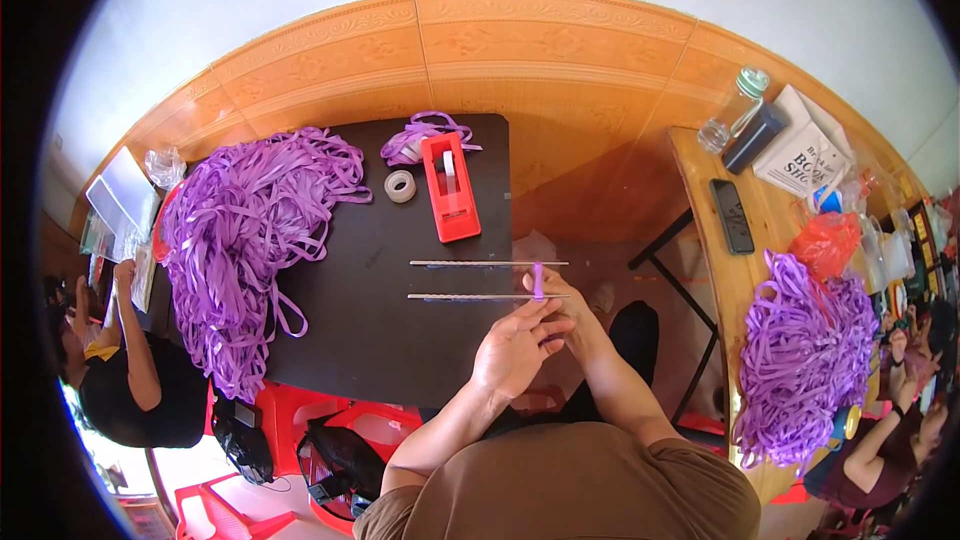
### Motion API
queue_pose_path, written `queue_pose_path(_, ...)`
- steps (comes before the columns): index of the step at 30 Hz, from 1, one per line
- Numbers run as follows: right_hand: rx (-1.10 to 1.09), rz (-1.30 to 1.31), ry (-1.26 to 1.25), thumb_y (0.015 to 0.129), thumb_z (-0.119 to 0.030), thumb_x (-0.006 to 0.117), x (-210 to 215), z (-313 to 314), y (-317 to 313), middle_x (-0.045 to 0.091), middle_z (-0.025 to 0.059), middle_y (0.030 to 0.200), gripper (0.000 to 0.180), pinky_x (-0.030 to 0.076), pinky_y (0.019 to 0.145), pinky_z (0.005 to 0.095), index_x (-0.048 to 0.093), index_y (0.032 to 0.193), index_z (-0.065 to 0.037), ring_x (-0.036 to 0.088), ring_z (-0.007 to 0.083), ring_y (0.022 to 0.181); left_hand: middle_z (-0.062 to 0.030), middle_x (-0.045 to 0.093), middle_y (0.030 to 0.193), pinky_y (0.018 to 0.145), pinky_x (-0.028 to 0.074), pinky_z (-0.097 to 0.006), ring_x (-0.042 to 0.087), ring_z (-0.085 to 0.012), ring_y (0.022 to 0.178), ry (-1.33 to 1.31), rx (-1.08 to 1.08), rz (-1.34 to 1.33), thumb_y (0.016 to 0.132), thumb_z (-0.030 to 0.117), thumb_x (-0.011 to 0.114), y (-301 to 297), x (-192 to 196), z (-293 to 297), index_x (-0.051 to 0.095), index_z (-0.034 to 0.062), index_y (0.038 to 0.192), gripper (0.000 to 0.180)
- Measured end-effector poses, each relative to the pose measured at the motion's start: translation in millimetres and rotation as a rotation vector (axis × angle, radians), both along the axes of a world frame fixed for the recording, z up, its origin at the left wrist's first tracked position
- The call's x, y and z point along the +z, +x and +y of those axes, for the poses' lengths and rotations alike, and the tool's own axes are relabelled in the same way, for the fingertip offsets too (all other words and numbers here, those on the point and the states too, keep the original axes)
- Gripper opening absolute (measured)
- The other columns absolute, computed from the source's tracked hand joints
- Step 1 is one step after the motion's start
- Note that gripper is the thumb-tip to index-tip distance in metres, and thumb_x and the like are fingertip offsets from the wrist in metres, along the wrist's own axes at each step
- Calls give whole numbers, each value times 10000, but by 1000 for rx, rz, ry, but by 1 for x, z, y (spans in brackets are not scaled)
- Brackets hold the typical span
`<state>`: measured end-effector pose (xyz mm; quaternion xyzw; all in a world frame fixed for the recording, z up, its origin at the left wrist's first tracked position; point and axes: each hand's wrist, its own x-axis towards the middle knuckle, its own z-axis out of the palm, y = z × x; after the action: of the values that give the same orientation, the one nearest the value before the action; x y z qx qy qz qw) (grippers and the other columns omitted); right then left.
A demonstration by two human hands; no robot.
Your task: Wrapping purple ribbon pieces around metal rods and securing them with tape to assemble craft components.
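Counted on one black table (pixel 375 340): one ribbon pile (pixel 265 215), one bundle (pixel 405 146), one tape roll (pixel 389 186), one dispenser (pixel 453 218); counted across its edge, two rods (pixel 470 263) bridged by one purple strip (pixel 538 282), at the tips of the loosely bent left hand (pixel 512 352) and beside the partly hidden right hand (pixel 573 309); cannot tell whether gripped by either

Rods (pixel 470 296) before tape dispenser (pixel 453 208), right of ribbon heap (pixel 262 208)

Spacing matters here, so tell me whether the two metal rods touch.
Apart: the head view shows the farther metal rod and nearer metal rod lying side by side, with dark tabletop visible between them.
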<state>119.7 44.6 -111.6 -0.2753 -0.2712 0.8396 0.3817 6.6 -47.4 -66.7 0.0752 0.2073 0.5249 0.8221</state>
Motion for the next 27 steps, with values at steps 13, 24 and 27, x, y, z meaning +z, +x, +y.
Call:
queue_pose_path(13, -615, -495, 542, 833, -81, 668, 20, -11, 39, 625, 12, 788, 100, 413, 624, 185, 605, 891, -28, 537, 45, 708, -87, 510, 1255, 858, 391, -368, 529, -262, 1096, -41, 4, 36, 893, 157, 523, 2, 6, 2, 457, 17, 1263, 401)
queue_pose_path(24, -240, -929, 976, 776, 54, 622, 58, 2, 23, 582, 24, 653, 213, 416, 550, 216, 478, 912, -24, 547, 69, 597, -98, 494, 1266, 865, 391, -371, 531, -267, 1091, 1, -19, 29, 882, 136, 507, 4, 0, 2, 423, 33, 1302, 440)
queue_pose_path(27, -242, -910, 915, 770, 60, 631, 51, 3, 27, 581, 13, 664, 213, 416, 564, 212, 482, 896, -26, 544, 67, 612, -97, 487, 1272, 869, 391, -374, 530, -267, 1094, 3, -22, 33, 881, 137, 508, 2, -1, 1, 423, 29, 1304, 445)
